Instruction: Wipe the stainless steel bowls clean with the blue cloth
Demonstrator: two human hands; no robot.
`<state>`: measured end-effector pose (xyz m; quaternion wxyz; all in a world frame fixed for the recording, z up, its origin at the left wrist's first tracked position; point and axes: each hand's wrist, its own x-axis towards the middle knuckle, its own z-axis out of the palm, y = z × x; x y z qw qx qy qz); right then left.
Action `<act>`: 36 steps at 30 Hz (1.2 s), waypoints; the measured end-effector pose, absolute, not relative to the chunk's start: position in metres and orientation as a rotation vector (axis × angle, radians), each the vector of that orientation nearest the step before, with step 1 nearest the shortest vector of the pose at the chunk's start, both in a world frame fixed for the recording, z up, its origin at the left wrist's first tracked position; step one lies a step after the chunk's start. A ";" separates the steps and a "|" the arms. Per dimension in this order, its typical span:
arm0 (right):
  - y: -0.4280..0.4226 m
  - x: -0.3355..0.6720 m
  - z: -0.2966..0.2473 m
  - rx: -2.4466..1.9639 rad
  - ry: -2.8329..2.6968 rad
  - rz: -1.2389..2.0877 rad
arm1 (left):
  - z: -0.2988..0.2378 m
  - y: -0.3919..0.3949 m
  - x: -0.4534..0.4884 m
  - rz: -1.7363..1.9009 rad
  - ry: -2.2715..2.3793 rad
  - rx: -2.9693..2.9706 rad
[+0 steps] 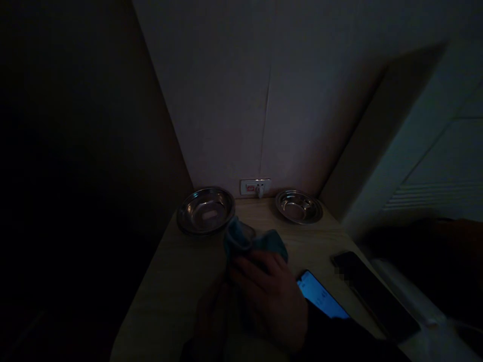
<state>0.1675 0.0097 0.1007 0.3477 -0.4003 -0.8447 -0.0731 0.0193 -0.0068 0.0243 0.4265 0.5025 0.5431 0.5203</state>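
Observation:
A teal cloth (pixel 269 242) is bunched up over the middle of the table, its upper folds standing above my fingers. My right hand (pixel 275 296) is closed on it, with the fingers bent across its lower part. Close by on the left, my left hand (pixel 211 309) is raised with its fingers drawn together near the cloth's lower edge. Dim light and shadow hide what those fingers hold. Whether anything is wrapped inside the cloth cannot be seen. Just right of my right hand lies a phone with a lit blue screen (pixel 320 296), partly covered by my dark sleeve.
On the light wooden table (pixel 162 281), a larger steel bowl (pixel 206 211) stands at the back left and a smaller steel bowl (pixel 299 207) at the back right. Behind them is a wall socket (pixel 255 187) with a plug. A dark phone-like slab (pixel 377 296) lies along the right edge.

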 end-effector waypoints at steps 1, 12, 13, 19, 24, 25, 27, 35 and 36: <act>0.010 0.167 0.101 -1.011 -2.208 -0.190 | 0.023 -0.007 0.018 1.304 1.354 1.254; 0.014 0.161 0.099 -1.006 -2.215 -0.301 | 0.027 -0.003 0.023 1.337 1.367 1.186; 0.014 0.162 0.099 -1.044 -2.205 -0.297 | 0.028 -0.003 0.023 1.329 1.360 1.184; 0.011 0.158 0.094 -0.951 -2.225 -0.275 | 0.036 -0.004 0.019 1.320 1.374 1.155; 0.030 0.165 0.091 -1.042 -1.980 0.049 | 0.032 -0.006 0.022 1.363 1.458 1.131; 0.034 0.168 0.090 -1.077 -1.869 0.154 | 0.028 -0.008 0.023 1.391 1.512 1.116; 0.039 0.172 0.085 -1.154 -1.627 0.352 | 0.020 -0.012 0.024 1.465 1.623 1.097; 0.026 0.180 0.069 -1.271 -1.185 0.750 | 0.030 -0.007 0.028 1.399 1.581 1.046; 0.024 0.179 0.070 -1.288 -1.148 0.784 | 0.034 -0.005 0.028 1.383 1.583 1.047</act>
